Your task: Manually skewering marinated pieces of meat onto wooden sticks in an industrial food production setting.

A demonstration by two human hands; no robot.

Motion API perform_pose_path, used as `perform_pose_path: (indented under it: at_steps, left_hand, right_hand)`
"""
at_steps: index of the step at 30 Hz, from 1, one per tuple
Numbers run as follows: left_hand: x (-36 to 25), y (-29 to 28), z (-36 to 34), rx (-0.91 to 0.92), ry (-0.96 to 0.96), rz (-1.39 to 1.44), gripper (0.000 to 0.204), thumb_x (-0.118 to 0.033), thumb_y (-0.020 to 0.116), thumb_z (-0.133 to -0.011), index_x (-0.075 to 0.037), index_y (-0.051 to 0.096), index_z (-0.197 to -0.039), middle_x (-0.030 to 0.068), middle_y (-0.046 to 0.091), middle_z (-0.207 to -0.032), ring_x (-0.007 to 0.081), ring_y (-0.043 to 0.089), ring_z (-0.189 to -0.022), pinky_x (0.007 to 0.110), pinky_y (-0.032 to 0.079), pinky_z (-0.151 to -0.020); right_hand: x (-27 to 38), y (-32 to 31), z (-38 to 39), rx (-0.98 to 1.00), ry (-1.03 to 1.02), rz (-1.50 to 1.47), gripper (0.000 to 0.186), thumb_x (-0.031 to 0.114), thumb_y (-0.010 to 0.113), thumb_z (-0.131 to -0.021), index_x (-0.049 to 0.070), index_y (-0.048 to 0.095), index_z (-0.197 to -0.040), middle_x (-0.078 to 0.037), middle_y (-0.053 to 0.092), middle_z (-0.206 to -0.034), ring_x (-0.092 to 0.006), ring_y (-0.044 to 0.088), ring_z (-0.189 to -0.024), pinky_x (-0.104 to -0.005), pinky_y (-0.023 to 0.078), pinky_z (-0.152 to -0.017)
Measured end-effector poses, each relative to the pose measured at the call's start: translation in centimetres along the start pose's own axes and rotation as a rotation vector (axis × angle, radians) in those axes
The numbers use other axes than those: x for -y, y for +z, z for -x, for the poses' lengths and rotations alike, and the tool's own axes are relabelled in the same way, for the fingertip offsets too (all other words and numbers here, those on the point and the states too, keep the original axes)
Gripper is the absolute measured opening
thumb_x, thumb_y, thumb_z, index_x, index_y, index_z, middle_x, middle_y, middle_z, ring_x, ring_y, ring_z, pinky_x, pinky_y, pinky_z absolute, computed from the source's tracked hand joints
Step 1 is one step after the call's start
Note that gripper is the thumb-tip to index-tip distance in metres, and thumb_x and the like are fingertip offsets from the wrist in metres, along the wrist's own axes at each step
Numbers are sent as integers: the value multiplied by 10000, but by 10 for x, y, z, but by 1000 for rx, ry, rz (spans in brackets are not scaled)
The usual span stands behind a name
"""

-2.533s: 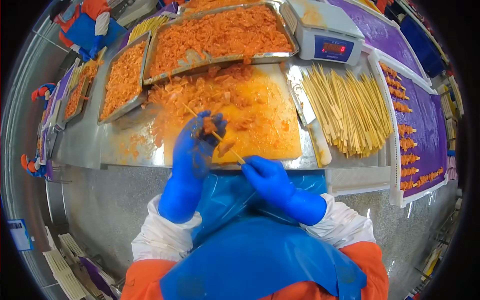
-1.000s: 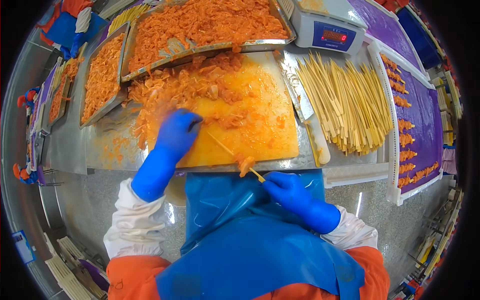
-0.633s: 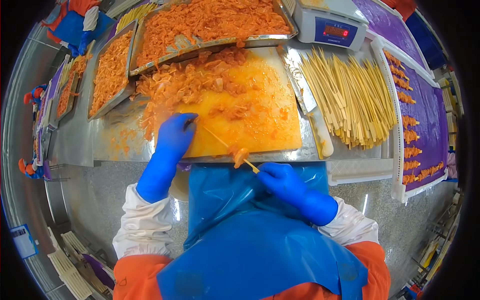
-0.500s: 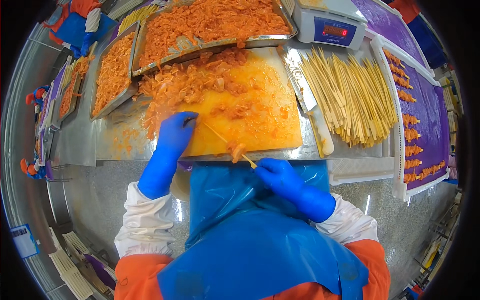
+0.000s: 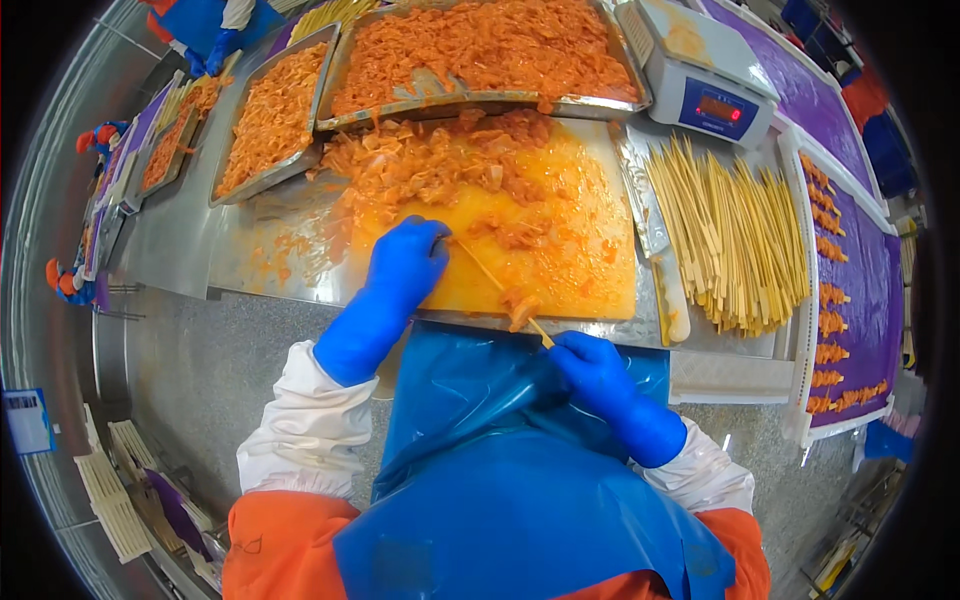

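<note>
My left hand (image 5: 405,265), in a blue glove, is closed at the upper end of a thin wooden skewer (image 5: 480,265); whatever is between its fingertips is hidden. My gloved right hand (image 5: 595,375) grips the skewer's lower end, just below a clump of orange marinated meat (image 5: 519,306) threaded on it. The skewer slants over a yellow board (image 5: 590,280), where a loose pile of the same meat (image 5: 420,170) lies toward the back. A white-handled knife (image 5: 676,310) lies right of the board.
Steel meat trays (image 5: 480,55) (image 5: 265,120) stand behind and left, a scale (image 5: 705,75) back right. Loose skewers (image 5: 730,240) lie right, beside a purple-lined tray (image 5: 860,310) of filled skewers. A co-worker (image 5: 215,30) in a blue apron works at upper left.
Earlier my left fingers were around meat on the skewer; now they are at its upper end, and the meat sits near my right hand. The view has shifted slightly.
</note>
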State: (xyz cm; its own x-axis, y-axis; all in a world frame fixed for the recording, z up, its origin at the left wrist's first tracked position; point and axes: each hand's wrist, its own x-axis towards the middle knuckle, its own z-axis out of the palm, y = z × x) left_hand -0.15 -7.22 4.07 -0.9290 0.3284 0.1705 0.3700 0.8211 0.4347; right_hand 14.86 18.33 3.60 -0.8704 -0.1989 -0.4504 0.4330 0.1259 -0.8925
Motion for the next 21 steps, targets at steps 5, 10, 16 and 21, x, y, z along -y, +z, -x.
perform_pose_path:
  at_steps: [5, 10, 16, 21]
  left_hand:
    - [11, -2, 0, -34, -72, 128, 185, -150, 660, -805, -60, 691, -964, 151, 663, -910, 274, 658, -801, 327, 513, -698]
    - [7, -10, -1, 50, -142, 222, 177, -155, 677, -823, -57, 703, -968, 147, 675, -920, 259, 661, -804, 319, 512, -705]
    - [7, -15, 2, 88, -61, 189, 180, -125, 667, -814, -51, 700, -976, 149, 666, -908, 270, 652, -831, 322, 511, -708]
    - [3, -14, -2, 94, -66, 114, 176, -101, 666, -791, -51, 700, -956, 147, 658, -892, 289, 645, -818, 330, 511, -707]
  right_hand:
    - [0, -3, 1, 19, 65, -30, 228, 209, 561, -904, 16, 655, -981, -33, 563, -689, -101, 514, -602, -247, 421, -546]
    - [9, -1, 1, 54, 81, -6, 238, 220, 557, -911, 19, 658, -988, -31, 573, -721, -98, 521, -618, -246, 431, -558]
    - [1, 0, -5, 57, 45, -12, 246, 235, 553, -897, 32, 644, -1001, -54, 566, -691, -115, 523, -595, -279, 428, -533]
    - [1, 0, -7, 65, 74, -10, 234, 221, 557, -905, 28, 655, -995, -41, 578, -719, -105, 527, -619, -255, 433, -556]
